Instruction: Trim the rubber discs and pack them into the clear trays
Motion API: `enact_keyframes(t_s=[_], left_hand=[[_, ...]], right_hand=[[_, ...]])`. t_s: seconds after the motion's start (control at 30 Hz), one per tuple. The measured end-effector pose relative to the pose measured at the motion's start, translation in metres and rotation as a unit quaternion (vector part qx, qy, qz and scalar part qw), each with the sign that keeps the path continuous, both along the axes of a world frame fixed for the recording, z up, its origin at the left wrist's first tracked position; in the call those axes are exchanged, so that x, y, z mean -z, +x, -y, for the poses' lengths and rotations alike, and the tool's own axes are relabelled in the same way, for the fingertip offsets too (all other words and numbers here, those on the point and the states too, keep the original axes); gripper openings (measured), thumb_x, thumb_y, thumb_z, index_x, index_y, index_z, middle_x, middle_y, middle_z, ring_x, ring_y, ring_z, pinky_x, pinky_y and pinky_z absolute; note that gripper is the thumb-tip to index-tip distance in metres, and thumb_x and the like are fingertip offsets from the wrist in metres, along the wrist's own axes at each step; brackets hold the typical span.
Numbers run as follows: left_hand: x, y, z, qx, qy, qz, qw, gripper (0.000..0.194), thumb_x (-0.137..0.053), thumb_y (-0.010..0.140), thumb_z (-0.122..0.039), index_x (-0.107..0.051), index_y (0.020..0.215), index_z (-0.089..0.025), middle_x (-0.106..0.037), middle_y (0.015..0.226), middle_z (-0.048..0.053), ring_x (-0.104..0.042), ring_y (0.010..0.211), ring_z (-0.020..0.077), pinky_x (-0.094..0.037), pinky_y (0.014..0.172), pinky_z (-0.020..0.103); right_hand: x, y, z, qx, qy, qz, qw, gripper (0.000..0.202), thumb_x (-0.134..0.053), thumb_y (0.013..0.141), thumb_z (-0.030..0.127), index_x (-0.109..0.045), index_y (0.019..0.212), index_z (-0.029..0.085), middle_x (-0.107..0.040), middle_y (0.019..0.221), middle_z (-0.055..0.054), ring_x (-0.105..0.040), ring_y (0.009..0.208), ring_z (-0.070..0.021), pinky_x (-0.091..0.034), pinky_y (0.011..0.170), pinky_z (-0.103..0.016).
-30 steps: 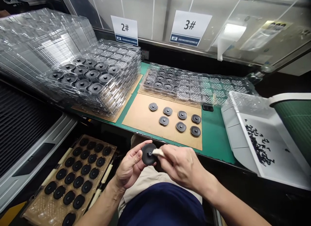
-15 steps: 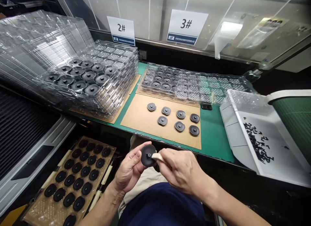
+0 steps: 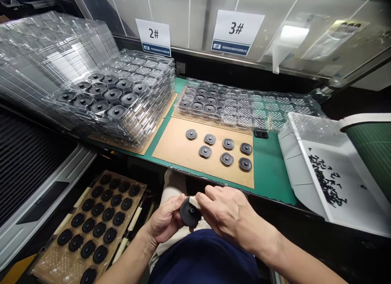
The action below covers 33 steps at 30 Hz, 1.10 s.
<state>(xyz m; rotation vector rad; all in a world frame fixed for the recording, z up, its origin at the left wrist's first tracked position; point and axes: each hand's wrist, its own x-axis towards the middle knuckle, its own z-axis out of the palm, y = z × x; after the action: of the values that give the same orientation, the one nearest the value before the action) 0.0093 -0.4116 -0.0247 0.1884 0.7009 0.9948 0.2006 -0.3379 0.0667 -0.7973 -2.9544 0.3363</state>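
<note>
Over my lap, my left hand (image 3: pixel 163 221) grips a round black plastic disc (image 3: pixel 187 217) by its left edge, its face with the small central post turned up towards me. My right hand (image 3: pixel 232 215) is closed round a cream-coloured tool (image 3: pixel 193 201), most of which my fingers hide. Its flat end lies at the disc's upper edge; I cannot tell whether there is a blade on it. Beyond my hands, several similar discs (image 3: pixel 227 158) lie apart in two rows on a sheet of cardboard (image 3: pixel 172 151).
Clear trays (image 3: pixel 152 109) partly filled with discs are stacked at the left. More clear trays (image 3: pixel 238 109) stand behind the cardboard. A white bin (image 3: pixel 297 186) with small black scraps is at the right. A lower tray (image 3: pixel 58 261) of discs lies beside my left arm.
The disc has been tilted and brought slightly lower and nearer to me. The cream tool has gone from the disc's right side to its upper edge.
</note>
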Motion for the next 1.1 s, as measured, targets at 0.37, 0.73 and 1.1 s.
enact_keyframes(t_s=[0.37,0.73,1.1], left_hand=[[-0.003,-0.001,-0.007,-0.165,0.059,-0.001,0.984,0.055,-0.090,0.075,-0.026,-0.072,0.127,-0.027,-0.075,0.118,0.004,-0.069,0.108,0.0195,-0.055,0.098,0.032],[-0.018,0.003,-0.011,-0.253,0.148,-0.126,0.948,0.061,-0.098,0.060,-0.020,-0.078,0.117,-0.029,-0.076,0.119,0.004,-0.069,0.111,0.0197,-0.055,0.097,0.026],[-0.017,-0.008,-0.003,-0.120,0.081,0.030,0.989,0.054,-0.078,0.085,-0.031,-0.066,0.136,-0.022,-0.070,0.132,0.013,-0.067,0.116,0.0277,-0.059,0.096,0.044]], right_hand=[[0.015,-0.009,0.002,0.111,-0.077,-0.072,0.988,0.023,-0.038,0.105,0.026,-0.042,0.083,0.023,-0.046,0.068,0.003,-0.040,0.059,-0.0153,-0.021,0.058,-0.033],[0.000,-0.020,0.007,0.117,-0.144,-0.160,0.970,0.024,-0.042,0.102,0.025,-0.035,0.079,0.023,-0.040,0.065,0.006,-0.035,0.054,-0.0120,-0.020,0.056,-0.031],[0.010,-0.013,-0.018,0.133,-0.019,-0.157,0.978,0.026,-0.040,0.109,0.027,-0.065,0.108,0.021,-0.060,0.087,-0.003,-0.054,0.073,-0.0168,-0.034,0.065,-0.029]])
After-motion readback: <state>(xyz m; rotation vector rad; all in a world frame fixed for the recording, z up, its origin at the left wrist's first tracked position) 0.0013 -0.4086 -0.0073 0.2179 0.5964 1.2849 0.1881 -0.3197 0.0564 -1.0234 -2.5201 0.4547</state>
